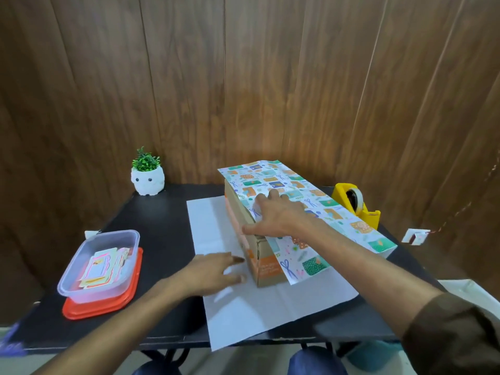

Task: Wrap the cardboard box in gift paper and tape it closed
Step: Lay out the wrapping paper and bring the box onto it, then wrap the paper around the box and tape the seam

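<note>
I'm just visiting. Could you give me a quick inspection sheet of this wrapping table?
Surface: black table.
Job's things: cardboard box on gift paper, one flap folded over its top; yellow tape dispenser at far right.
Clutter: clear container of cards on red lid; owl plant pot.
Hands: right hand presses paper onto box; left hand flat on paper beside it.
Cables: thin cord from wall socket, right.
Surroundings: wood-panel wall.

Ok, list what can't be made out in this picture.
Head view only.
1. Box top: covered by gift paper and the right hand.
2. Print on the box's near end: blurred.
3. Cards in the tub: too small to read.
4. Box's right side: hidden under draped paper.
</note>
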